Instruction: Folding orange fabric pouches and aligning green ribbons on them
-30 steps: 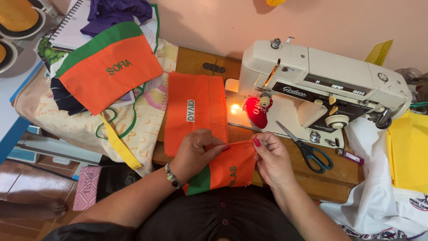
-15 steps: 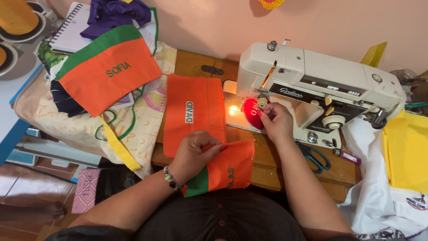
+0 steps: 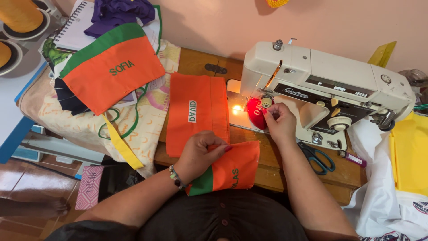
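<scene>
My left hand [image 3: 200, 154] pinches the top edge of a small orange cloth piece with a green side band [image 3: 238, 167], held at the front edge of the wooden sewing table [image 3: 343, 172]. My right hand [image 3: 278, 122] is up at a red pincushion [image 3: 253, 114] by the needle area of the white sewing machine [image 3: 330, 76]. Its fingertips are pinched together against the cushion, and whether they hold something I cannot see. A lamp glows beside the pincushion.
A larger orange cloth [image 3: 196, 111] lies flat left of the machine. Another orange and green piece [image 3: 116, 71] rests on a pile of cloth at the left. Dark-handled scissors [image 3: 317, 158] lie right of my arm. Yellow fabric [image 3: 410, 156] and white fabric [image 3: 379, 201] hang at the right.
My right hand left the small orange piece and went up to the red pincushion. My left hand stayed on the piece, which now lies a little flatter.
</scene>
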